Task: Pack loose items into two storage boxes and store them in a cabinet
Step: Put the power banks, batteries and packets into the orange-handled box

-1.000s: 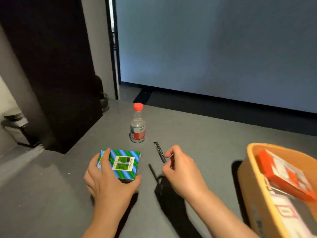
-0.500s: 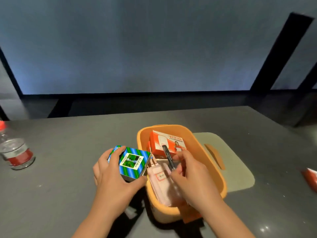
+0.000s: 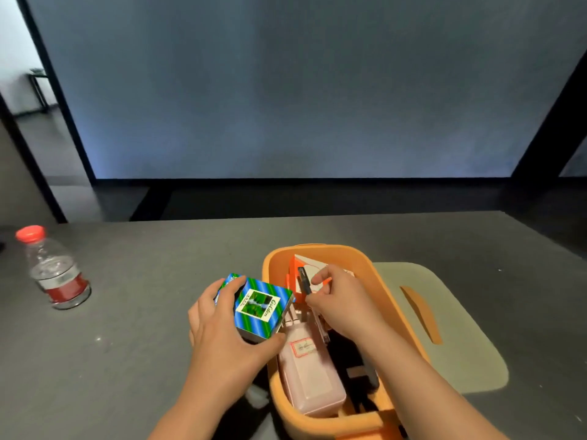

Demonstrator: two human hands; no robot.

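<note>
On grey tabletop (image 3: 143, 344), blank wall behind: right hand (image 3: 341, 301) pinches black pen (image 3: 304, 280), tip toward 11 o'clock, over orange box (image 3: 409, 325); left hand (image 3: 222, 331) grips striped carton (image 3: 262, 308).

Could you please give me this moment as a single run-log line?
left hand: holds striped box beside bin | right hand: holds black pen over orange bin | lid: off, on table | bottle: unpacked

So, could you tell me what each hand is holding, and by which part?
Left hand grips the striped box by its sides at the bin rim. Right hand pinches the black pen near its lower end.
</note>
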